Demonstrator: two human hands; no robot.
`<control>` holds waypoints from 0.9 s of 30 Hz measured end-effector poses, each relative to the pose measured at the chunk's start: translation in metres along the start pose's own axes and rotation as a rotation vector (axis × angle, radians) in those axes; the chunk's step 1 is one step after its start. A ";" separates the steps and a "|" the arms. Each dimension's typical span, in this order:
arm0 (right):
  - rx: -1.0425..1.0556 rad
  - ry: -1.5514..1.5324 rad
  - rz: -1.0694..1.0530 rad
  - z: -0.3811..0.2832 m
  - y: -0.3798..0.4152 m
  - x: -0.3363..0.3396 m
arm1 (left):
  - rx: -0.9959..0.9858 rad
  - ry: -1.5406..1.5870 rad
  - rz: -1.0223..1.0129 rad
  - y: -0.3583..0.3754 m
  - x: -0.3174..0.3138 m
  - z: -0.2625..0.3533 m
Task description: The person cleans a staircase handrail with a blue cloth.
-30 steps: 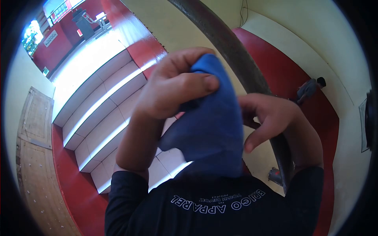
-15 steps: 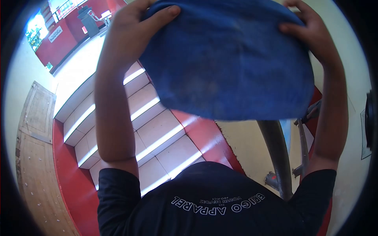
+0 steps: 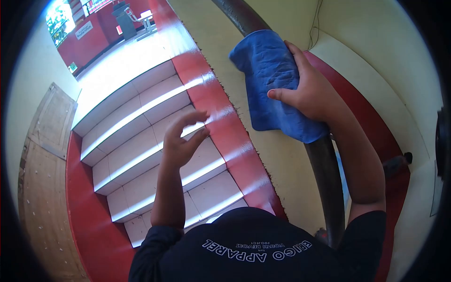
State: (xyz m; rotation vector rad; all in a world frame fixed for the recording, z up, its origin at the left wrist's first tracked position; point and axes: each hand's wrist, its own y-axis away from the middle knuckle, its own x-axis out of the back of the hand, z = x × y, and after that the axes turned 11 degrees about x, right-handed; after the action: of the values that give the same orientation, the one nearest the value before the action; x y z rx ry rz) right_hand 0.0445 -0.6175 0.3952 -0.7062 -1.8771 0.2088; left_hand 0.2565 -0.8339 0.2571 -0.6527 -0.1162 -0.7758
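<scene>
My right hand (image 3: 314, 96) presses a blue cloth (image 3: 269, 80) around a dark round handrail (image 3: 325, 176) that runs along the wall on the right. The cloth drapes over the rail and hangs down its left side. My left hand (image 3: 183, 140) hovers in the air over the stairs, fingers loosely curled and apart, holding nothing. It is well to the left of the rail and cloth.
White tiled stairs (image 3: 141, 141) with red trim descend to a bright landing (image 3: 117, 61). A cream wall (image 3: 282, 164) with a red sloped border (image 3: 221, 122) flanks the rail. A wooden door (image 3: 42, 155) stands at the left.
Both hands held the cloth spread overhead half a second ago. Now the left hand has let go and dropped away, and the right hand has laid the cloth onto the handrail.
</scene>
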 end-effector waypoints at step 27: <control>-0.231 -1.386 0.003 0.062 -0.079 -0.024 | -0.164 -0.030 0.028 -0.047 -0.012 0.058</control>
State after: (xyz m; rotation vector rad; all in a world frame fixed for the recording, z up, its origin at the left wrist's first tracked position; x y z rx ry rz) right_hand -0.0337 -0.6838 0.3862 -0.7795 -3.2512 0.5917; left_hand 0.2236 -0.8173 0.3236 -0.8198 -0.0708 -0.7535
